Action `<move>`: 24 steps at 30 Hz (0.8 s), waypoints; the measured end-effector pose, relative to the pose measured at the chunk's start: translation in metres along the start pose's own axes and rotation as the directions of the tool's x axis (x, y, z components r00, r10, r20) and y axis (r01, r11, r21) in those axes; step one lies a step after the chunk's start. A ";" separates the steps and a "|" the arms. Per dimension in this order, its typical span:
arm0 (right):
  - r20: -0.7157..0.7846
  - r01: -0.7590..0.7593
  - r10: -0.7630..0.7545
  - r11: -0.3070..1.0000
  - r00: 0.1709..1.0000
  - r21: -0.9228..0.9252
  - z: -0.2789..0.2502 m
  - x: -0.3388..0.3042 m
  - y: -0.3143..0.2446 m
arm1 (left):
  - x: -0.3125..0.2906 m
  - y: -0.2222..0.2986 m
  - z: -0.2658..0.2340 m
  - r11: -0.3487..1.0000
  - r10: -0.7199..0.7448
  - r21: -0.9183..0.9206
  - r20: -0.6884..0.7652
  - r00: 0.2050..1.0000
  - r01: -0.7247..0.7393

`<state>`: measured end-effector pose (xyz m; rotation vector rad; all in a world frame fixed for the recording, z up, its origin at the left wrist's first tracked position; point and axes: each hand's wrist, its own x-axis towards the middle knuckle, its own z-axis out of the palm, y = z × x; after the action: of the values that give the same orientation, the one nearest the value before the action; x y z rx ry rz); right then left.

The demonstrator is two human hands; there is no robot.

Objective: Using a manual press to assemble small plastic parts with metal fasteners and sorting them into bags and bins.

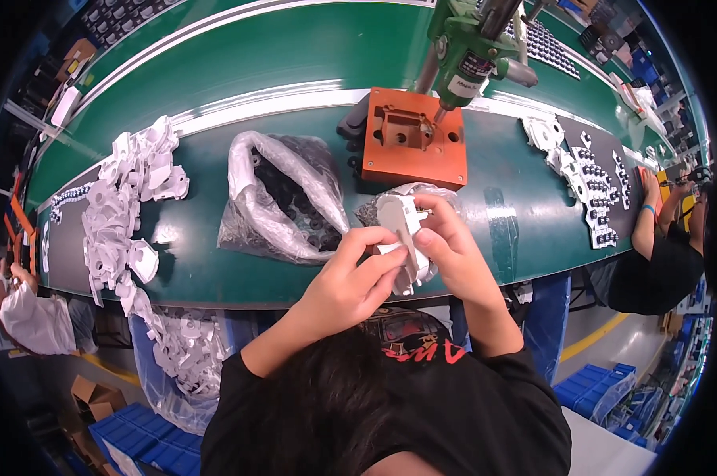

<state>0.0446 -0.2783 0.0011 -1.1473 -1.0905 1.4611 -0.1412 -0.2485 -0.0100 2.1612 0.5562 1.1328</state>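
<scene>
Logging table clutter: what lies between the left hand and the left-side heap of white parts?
In the head view, an open plastic bag of small dark parts, then bare green tabletop before the heap.

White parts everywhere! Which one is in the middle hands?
The white part in front of the orange block, gripped by the left hand and right hand; the white pile at the left and white group at the right lie untouched by them.

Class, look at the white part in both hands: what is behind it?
Crumpled clear plastic shows on either side of the white part, with the orange block beyond. The white part, left hand and right hand hide whatever lies directly behind.
</scene>
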 end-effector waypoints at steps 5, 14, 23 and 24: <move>0.047 0.033 -0.034 0.999 0.998 0.020 -0.006 0.004 0.007 | 0.004 0.007 0.000 1.000 -0.002 -0.015 0.045 0.999 0.003; 0.410 -0.414 0.095 0.367 0.907 0.833 -0.011 -0.003 0.027 | 0.006 -0.002 -0.012 0.991 0.128 0.030 0.143 0.981 -0.134; 0.170 -0.263 0.252 0.402 0.953 0.877 -0.003 -0.004 0.034 | 0.026 0.003 -0.008 0.957 0.217 0.147 0.211 0.953 -0.250; 0.168 -0.260 0.251 0.401 0.953 0.878 -0.003 -0.004 0.036 | 0.031 0.004 -0.007 0.957 0.219 0.146 0.213 0.952 -0.252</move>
<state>0.0428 -0.2876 -0.0343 -0.4947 0.0240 1.9138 -0.1299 -0.2299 0.0134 2.5088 0.3227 1.0082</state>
